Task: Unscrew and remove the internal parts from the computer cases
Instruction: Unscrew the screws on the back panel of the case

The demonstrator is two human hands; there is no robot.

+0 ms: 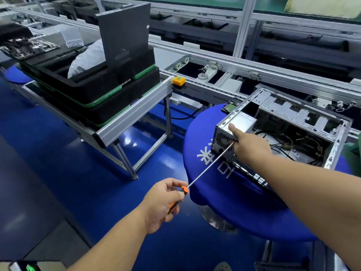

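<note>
Perforated grey steel computer case (277, 130): our right hand (248, 147) grips its rear corner, our left hand (164, 202) clasps an orange-handled, slim-shafted screwdriver (205, 169).

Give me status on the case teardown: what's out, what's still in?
Done: computer case is open, its main bay bare apart from loose cables. In hand: left hand holds the screwdriver, tip at the rear panel; right hand steadies the silver power supply. Left: power supply and cables.
</note>
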